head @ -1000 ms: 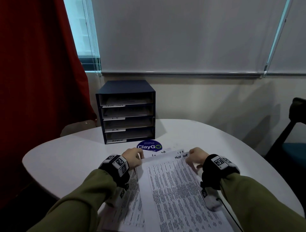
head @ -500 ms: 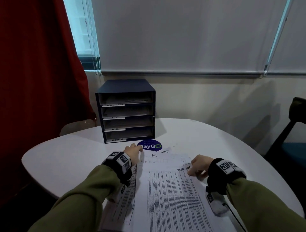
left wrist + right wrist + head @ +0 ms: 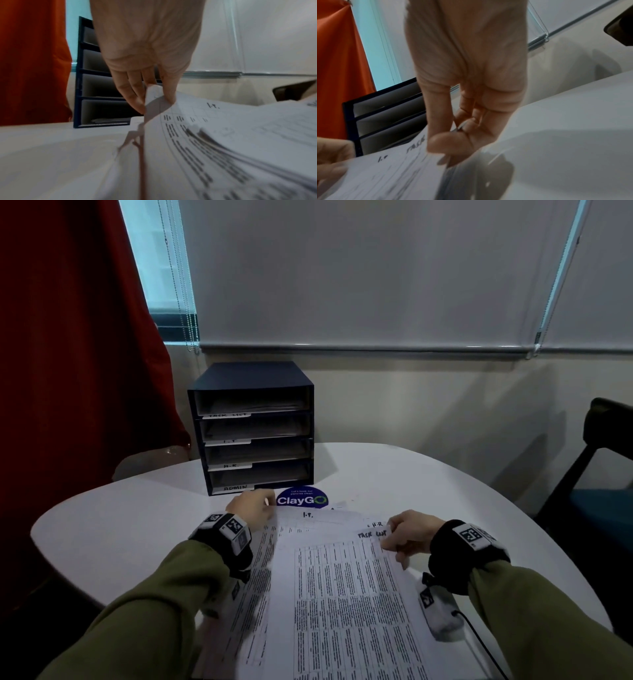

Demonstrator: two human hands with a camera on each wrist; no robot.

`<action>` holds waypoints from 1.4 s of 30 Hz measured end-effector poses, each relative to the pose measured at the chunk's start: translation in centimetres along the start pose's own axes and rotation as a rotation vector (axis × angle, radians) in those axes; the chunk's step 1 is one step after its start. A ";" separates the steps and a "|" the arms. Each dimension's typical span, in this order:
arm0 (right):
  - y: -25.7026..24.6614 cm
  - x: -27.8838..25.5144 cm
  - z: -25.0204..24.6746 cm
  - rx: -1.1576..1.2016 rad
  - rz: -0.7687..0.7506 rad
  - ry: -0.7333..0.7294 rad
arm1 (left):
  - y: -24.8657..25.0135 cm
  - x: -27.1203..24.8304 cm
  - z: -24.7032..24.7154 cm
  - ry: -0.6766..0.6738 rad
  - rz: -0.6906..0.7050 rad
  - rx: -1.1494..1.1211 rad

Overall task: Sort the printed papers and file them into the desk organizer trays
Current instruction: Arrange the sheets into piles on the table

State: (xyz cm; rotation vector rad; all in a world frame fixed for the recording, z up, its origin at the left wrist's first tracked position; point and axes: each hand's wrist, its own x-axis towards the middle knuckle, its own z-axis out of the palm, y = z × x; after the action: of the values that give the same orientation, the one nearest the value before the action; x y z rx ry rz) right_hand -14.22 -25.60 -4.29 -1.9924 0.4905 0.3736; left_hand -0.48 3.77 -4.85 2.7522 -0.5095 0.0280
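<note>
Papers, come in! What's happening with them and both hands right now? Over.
Left hand pinches I.T. sheet corner. Right hand pinches task list sheet. Organizer path unblocked.

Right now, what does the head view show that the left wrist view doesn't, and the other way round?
Head only: the right hand pinching the TASK LIST sheet, the ClayGo sticker, and the tray labels on the organizer.
Left wrist only: the left hand with thumb and fingers pinching a paper corner, and papers lying in the bottom tray.
Both: the organizer, the I.T. sheet, the white table.
</note>
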 end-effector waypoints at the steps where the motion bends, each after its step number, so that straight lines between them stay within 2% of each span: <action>1: -0.2 0.1 0.1 0.018 -0.004 -0.007 | -0.5 0.0 -0.2 -0.020 -0.018 -0.046; 13: -2.9 1.7 4.9 0.031 -0.037 0.088 | -4.1 -1.2 -1.2 -0.134 -0.144 -0.326; 18: -3.4 1.1 5.5 -0.081 -0.089 0.100 | -5.0 -2.2 -0.8 -0.293 -0.224 -0.536; 24: -3.6 0.7 4.2 -0.229 -0.044 0.039 | -5.9 -2.4 -0.6 -0.320 -0.279 -0.637; 28: -3.7 0.6 4.8 -0.320 -0.003 -0.010 | -6.1 -2.8 -0.8 -0.354 -0.266 -0.632; 34: -4.5 1.1 6.3 -0.378 -0.009 0.114 | -5.5 -4.2 -1.3 -0.310 -0.148 -0.579; 37: -4.3 1.6 6.3 -0.336 0.028 0.131 | -5.3 -4.7 -1.6 -0.292 -0.081 -0.542; 42: -5.2 0.6 6.4 -0.380 0.092 0.102 | -5.4 -4.7 -1.7 -0.295 -0.096 -0.513</action>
State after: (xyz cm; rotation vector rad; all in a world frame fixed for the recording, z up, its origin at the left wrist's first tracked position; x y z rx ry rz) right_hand -11.49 -17.85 -3.44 -2.3708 0.6122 0.4491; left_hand -2.88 10.70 -5.39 2.2769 -0.3892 -0.4710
